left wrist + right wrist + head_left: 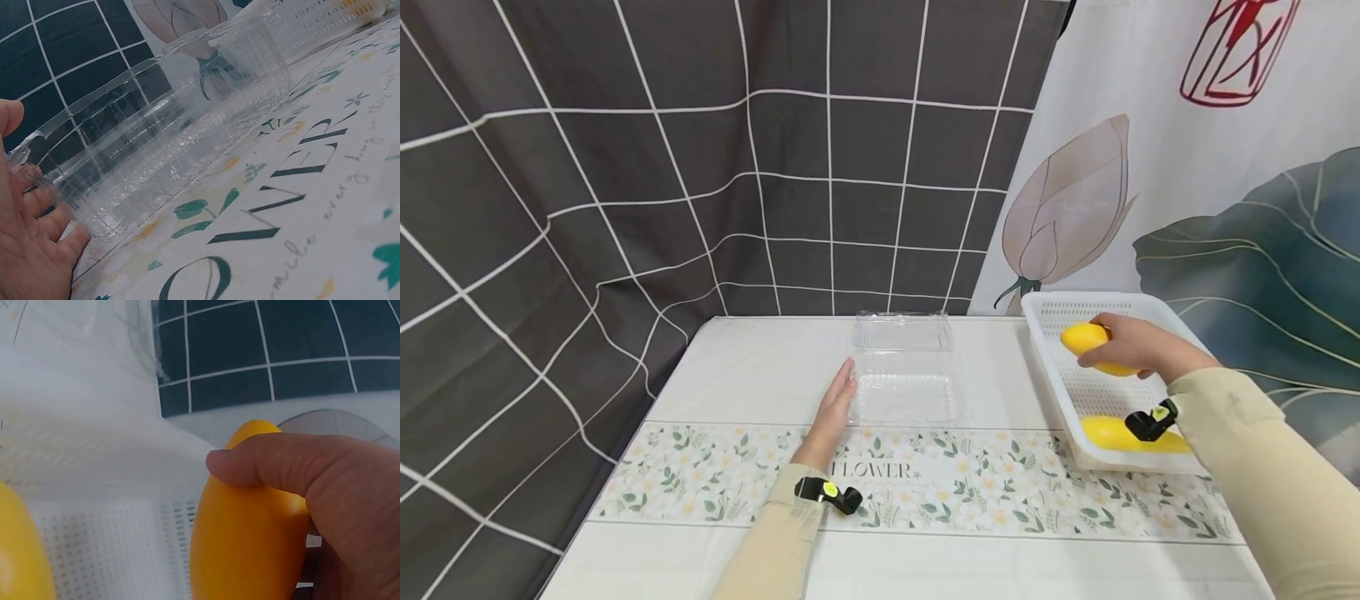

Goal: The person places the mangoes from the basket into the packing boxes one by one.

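Note:
My right hand grips a smooth yellow mango above the white perforated basket. In the right wrist view the thumb lies across the upper part of the mango, while the other fingers are mostly hidden behind it. Another yellow fruit lies at the near end of the basket, partly covered by the wrist camera. A clear plastic clamshell box stands with its lid back on the table. At its left side is my left hand, fingers extended along the box's wall.
The white table carries a floral printed strip with lettering. Behind it hangs a dark grid-patterned curtain, and a white flower-printed one is at the right. The basket stands at the table's right side.

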`<state>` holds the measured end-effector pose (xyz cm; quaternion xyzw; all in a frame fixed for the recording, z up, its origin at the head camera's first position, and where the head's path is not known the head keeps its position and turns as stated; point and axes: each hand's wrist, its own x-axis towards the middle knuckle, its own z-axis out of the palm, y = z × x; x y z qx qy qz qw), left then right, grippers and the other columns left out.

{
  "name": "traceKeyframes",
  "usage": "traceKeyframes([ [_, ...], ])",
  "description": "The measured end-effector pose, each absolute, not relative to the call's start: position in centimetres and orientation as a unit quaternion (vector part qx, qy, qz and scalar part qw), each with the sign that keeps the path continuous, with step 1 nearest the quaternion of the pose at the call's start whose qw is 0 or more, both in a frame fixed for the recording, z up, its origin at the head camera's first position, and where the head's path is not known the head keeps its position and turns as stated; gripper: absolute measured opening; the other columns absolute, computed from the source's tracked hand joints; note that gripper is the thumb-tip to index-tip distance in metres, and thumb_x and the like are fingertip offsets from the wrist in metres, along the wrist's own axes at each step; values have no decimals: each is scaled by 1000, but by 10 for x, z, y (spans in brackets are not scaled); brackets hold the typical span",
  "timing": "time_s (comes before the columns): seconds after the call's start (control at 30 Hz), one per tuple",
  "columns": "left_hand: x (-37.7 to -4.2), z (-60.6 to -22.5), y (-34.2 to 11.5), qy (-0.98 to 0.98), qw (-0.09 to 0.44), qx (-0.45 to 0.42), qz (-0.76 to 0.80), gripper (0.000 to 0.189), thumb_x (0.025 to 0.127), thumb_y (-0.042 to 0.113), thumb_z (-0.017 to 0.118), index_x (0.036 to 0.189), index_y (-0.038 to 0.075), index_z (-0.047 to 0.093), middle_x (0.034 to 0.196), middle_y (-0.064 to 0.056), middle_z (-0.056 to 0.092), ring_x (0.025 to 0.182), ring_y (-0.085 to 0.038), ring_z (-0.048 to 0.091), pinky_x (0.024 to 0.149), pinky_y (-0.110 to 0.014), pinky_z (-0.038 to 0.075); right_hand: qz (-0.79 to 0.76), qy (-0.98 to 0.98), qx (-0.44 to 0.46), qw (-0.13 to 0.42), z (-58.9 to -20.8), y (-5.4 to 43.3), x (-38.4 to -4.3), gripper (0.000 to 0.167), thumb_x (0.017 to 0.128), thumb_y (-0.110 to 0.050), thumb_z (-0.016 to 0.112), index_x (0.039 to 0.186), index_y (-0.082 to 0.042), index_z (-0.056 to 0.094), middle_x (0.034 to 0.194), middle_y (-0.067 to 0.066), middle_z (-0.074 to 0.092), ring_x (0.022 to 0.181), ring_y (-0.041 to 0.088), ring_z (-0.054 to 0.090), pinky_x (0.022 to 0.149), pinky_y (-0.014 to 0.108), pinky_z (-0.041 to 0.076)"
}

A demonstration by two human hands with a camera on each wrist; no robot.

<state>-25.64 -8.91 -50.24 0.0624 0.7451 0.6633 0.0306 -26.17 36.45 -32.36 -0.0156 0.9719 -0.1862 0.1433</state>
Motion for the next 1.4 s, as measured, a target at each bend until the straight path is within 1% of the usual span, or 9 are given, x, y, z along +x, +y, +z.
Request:
traceKeyframes([
  [0.23,-258,-501,-90,745,35,61,664,59,109,42,32,163,24,18,169,4,15,156,-20,11,127,-47,7,-189,972,-22,137,-317,348,-265,90,83,-52,77,143,3,38,119,25,55,95,36,54,63,36,57],
  [0.33,-259,-500,-91,745,43,61,662,58,110,36,31,164,18,16,170,-1,13,156,-24,9,126,-49,6,-195,970,-23,142,-315,341,-266,89,85,-52,75,144,2,38,118,23,55,96,35,53,63,35,56],
  [0.47,-261,-500,-91,745,47,64,662,57,111,31,29,164,14,14,170,-4,12,156,-26,8,126,-48,6,-199,969,-31,146,-312,330,-268,87,85,-52,74,144,2,39,115,22,55,95,34,52,61,34,55],
  [0.53,-260,-501,-91,745,42,66,663,57,111,32,30,164,15,15,170,-4,13,156,-26,9,126,-48,6,-199,968,-34,147,-311,325,-270,86,85,-51,74,144,1,39,114,21,56,94,34,53,61,35,55],
  [0.63,-258,-502,-90,742,33,64,666,58,110,38,32,163,20,18,169,1,15,156,-22,10,127,-46,6,-200,968,-36,148,-310,317,-272,85,85,-50,74,144,1,39,113,21,56,94,34,53,60,36,54],
  [0.77,-257,-502,-90,739,28,59,670,60,108,43,34,163,24,20,169,4,17,156,-20,12,127,-46,7,-205,966,-37,154,-311,307,-276,86,86,-49,74,146,1,38,116,21,56,95,35,53,62,36,54],
  [0.9,-257,-504,-90,734,28,61,675,60,109,42,33,163,22,19,169,2,16,156,-23,11,127,-48,6,-207,965,-45,154,-313,297,-279,84,86,-48,74,145,0,39,115,20,56,96,34,54,62,36,54],
  [1.17,-256,-503,-91,741,29,55,669,60,108,44,33,163,24,20,169,4,17,156,-22,12,126,-48,7,-209,964,-49,157,-317,273,-283,80,84,-48,76,141,-2,44,116,20,57,96,35,54,62,38,54],
  [1.4,-258,-503,-90,736,39,50,674,59,109,42,33,163,24,19,169,4,16,155,-25,13,126,-52,7,-205,964,-57,162,-322,256,-283,75,85,-44,75,141,-5,44,116,18,57,98,34,55,61,38,56],
])
